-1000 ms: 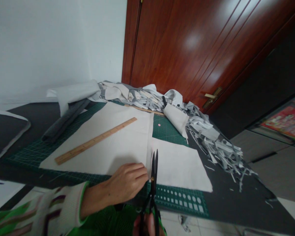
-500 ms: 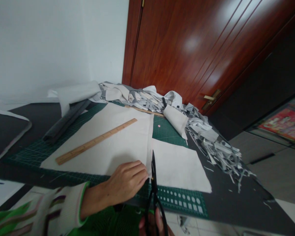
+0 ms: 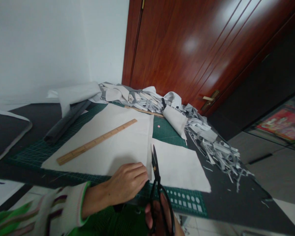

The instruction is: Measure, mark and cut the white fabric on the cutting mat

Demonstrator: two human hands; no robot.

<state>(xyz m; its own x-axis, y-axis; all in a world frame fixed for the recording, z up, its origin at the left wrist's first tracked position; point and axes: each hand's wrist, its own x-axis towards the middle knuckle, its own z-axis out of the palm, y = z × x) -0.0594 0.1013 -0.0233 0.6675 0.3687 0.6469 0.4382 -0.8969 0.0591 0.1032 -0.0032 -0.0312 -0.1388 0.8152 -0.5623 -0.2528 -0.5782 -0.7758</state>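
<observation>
My right hand (image 3: 159,218) grips black scissors (image 3: 156,178) at the table's near edge, blades closed and pointing away along a cut in the beige fabric (image 3: 113,144). Only part of this hand shows at the bottom of the view. My left hand (image 3: 126,183) rests on the near edge of the larger fabric piece just left of the blades, fingers curled and pressing it down. A smaller beige piece (image 3: 179,167) lies to the right of the cut. A wooden ruler (image 3: 95,142) lies slantwise on the larger piece.
A green cutting mat (image 3: 167,131) lies under the fabric on a dark table (image 3: 236,203). Grey and white fabric scraps (image 3: 211,144) pile along the far and right side. A dark grey roll (image 3: 64,124) lies far left. A red-brown door (image 3: 199,46) stands behind.
The scissors have shut and advanced further into the fabric along the cut. My right hand has come more into view. My left hand has stayed where it was.
</observation>
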